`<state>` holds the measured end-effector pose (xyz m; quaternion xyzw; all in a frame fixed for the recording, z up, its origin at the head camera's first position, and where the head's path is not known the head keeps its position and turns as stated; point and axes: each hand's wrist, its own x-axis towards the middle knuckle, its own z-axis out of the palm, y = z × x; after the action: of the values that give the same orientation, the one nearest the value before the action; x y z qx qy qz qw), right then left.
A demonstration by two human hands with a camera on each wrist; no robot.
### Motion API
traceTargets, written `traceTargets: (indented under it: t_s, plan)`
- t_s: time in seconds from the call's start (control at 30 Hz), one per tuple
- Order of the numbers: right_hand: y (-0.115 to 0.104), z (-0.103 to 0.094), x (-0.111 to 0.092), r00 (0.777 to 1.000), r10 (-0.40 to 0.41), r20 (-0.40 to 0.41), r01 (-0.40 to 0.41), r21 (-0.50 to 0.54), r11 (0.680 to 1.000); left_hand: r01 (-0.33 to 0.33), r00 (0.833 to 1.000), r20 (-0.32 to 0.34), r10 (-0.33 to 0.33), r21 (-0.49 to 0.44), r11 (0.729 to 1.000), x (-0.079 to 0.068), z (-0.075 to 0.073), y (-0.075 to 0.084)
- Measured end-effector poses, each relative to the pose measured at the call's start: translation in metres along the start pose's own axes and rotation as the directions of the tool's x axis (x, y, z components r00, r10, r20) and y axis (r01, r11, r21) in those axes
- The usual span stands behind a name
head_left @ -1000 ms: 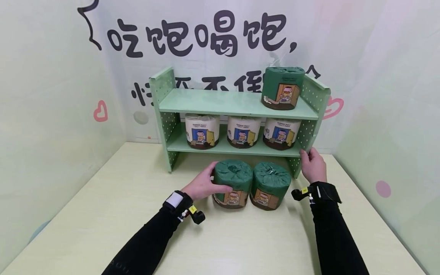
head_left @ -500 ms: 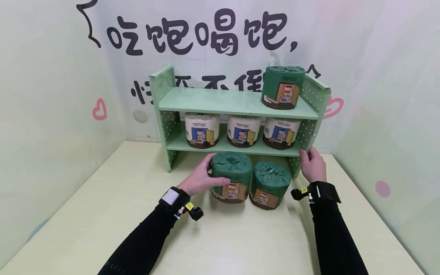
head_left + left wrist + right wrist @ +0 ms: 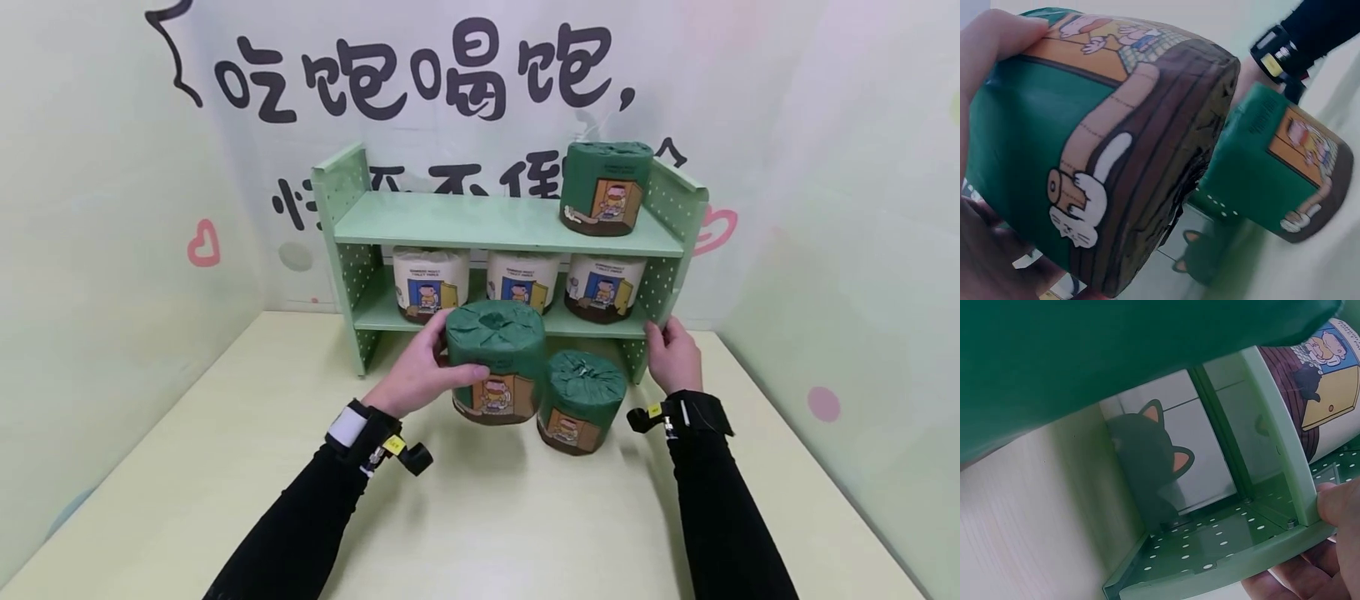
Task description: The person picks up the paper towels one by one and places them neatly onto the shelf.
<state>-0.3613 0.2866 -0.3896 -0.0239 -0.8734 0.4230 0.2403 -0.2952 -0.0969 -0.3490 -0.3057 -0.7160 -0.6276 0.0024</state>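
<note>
My left hand [image 3: 416, 371] grips a green-wrapped toilet paper roll [image 3: 506, 354] from its left side, thumb across the front, and holds it above the table. In the left wrist view the roll's brown underside [image 3: 1194, 169] shows, tilted off any surface. A second green roll [image 3: 577, 412] stands on the table just to its right. My right hand [image 3: 675, 358] holds the right side panel of a green two-tier shelf [image 3: 442, 221]. The right wrist view has the thumb [image 3: 1335, 503] on the shelf's edge and fingers wrapped below the panel.
Three white toilet paper rolls, one of them at the left [image 3: 430, 279], stand on the lower tier. One green roll [image 3: 606, 190] stands at the upper tier's right end. Printed cloth walls [image 3: 112, 208] enclose the table [image 3: 247, 433] behind and at both sides.
The left hand has lifted the green roll off the table, up and slightly left, so it now partly covers the lower tier. The right hand stays on the shelf panel; the view shifted slightly.
</note>
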Motion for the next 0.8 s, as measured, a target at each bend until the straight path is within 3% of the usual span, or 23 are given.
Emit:
traceTargets:
  t_s: [0.13,0.27,0.53,0.67,0.8]
  plan:
    - [-0.001,0.001,0.001,1.0,0.006,0.011,-0.006,0.003,1.0,-0.025,1.0,-0.002,0.025,0.009,1.0,0.004,-0.003,0.017]
    - [-0.001,0.0,0.001,1.0,0.012,0.01,-0.012,0.002,1.0,-0.079,0.997,0.01,0.079,-0.003,0.997,0.017,-0.007,0.034]
    - [-0.003,0.0,0.002,1.0,0.01,0.004,-0.01,0.003,1.0,-0.178,0.979,-0.099,0.176,-0.014,0.984,0.052,-0.016,0.076]
    - [-0.003,0.0,0.002,1.0,0.007,0.002,-0.007,0.01,1.0,-0.231,0.963,-0.143,0.227,-0.012,0.973,0.07,-0.019,0.089]
    - [-0.001,0.0,0.001,1.0,0.012,0.009,-0.012,0.016,1.0,-0.241,0.958,-0.159,0.238,0.006,0.971,0.084,-0.02,0.098]
